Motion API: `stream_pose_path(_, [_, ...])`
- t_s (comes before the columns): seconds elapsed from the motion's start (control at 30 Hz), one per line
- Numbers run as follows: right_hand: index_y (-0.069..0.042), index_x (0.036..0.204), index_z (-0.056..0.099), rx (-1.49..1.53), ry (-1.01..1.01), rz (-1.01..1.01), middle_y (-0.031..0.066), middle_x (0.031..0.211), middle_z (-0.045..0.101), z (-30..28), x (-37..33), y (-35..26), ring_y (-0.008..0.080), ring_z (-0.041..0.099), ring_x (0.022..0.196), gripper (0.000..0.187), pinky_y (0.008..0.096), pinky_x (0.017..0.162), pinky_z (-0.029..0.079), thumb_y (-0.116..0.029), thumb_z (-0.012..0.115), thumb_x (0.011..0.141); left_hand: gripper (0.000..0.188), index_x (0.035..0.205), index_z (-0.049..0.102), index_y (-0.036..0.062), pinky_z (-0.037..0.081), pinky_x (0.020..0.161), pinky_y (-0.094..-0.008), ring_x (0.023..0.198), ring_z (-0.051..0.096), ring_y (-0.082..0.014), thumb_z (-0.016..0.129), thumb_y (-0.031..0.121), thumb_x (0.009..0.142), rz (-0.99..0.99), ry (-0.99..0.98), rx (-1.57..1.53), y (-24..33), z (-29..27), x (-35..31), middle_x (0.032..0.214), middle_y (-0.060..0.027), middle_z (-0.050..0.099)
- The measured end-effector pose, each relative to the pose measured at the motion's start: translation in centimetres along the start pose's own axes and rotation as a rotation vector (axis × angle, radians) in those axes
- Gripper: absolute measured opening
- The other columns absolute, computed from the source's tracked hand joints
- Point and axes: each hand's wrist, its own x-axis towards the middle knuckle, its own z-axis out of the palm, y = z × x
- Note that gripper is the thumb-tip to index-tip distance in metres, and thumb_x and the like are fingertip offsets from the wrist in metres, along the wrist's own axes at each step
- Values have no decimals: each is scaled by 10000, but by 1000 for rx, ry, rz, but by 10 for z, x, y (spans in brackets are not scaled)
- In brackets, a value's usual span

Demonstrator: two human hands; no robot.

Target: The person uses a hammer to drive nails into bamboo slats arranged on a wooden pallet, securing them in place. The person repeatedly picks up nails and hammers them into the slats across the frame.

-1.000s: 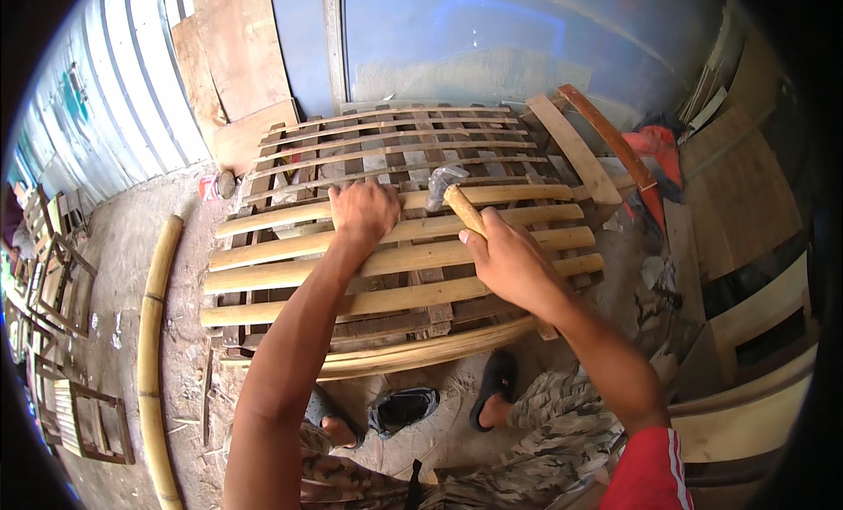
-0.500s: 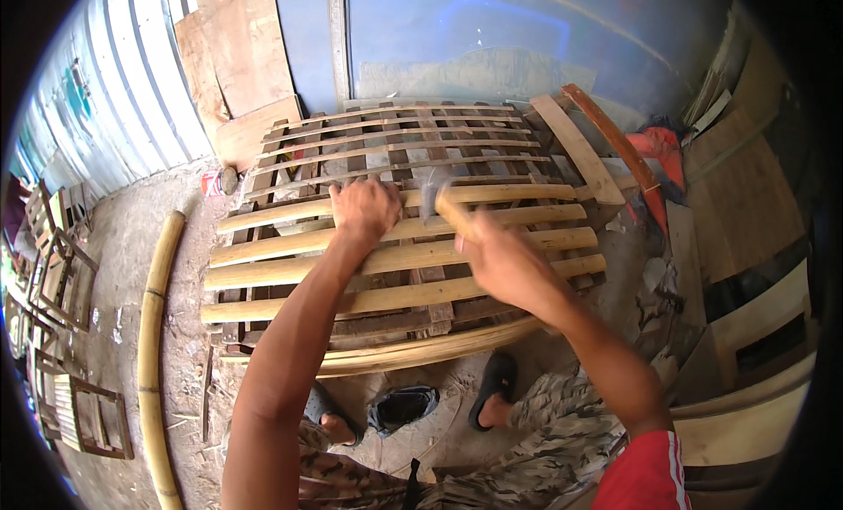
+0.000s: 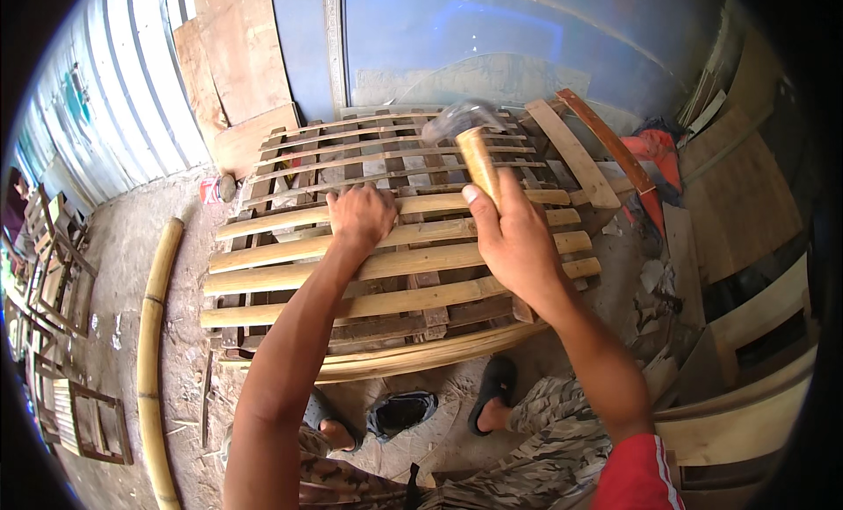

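My right hand [image 3: 516, 233] is closed round the wooden handle of a claw hammer [image 3: 479, 163], its metal head raised over the far part of a slatted frame and slightly blurred. My left hand [image 3: 362, 213] presses down with curled fingers on a bamboo slat [image 3: 281, 220], gripping it near the middle of its length. Whether a nail stands beside those fingers is too small to tell. More pale bamboo slats [image 3: 395, 262] lie side by side nearer to me, across the dark wooden bars [image 3: 435, 321] of the frame.
A long bamboo pole [image 3: 151, 334] lies on the floor at left. Wooden boards [image 3: 575, 154] lean at the frame's far right corner. A black bag [image 3: 402, 413] sits on the floor between my feet. Wooden chairs [image 3: 92, 418] stand far left; a blue panel [image 3: 492, 45] rises behind.
The hammer has risen from close to the slat, right of my left hand, up and away from it. My left hand stays on the same slat.
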Motion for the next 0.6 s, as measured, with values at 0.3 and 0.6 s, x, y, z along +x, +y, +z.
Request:
stream_pose_path(0.3, [27, 1040, 509, -263, -251, 162, 282, 762, 671, 9, -24, 22, 483, 669, 747, 314, 563, 668, 507, -281, 563, 1019, 521, 983, 737, 3, 341, 1122, -591, 1154, 642, -355, 405, 404, 997, -21, -25, 2, 8, -7, 0, 1103, -231, 720])
stream_pose_path(0.6, [57, 1348, 443, 604, -455, 494, 153, 1020, 666, 1, -29, 63, 185, 661, 744, 422, 343, 559, 545, -155, 543, 997, 518, 1070, 712, -2, 330, 1133, -590, 1176, 625, -366, 402, 408, 1001, 17, -45, -12, 11, -4, 2, 1113, -231, 718])
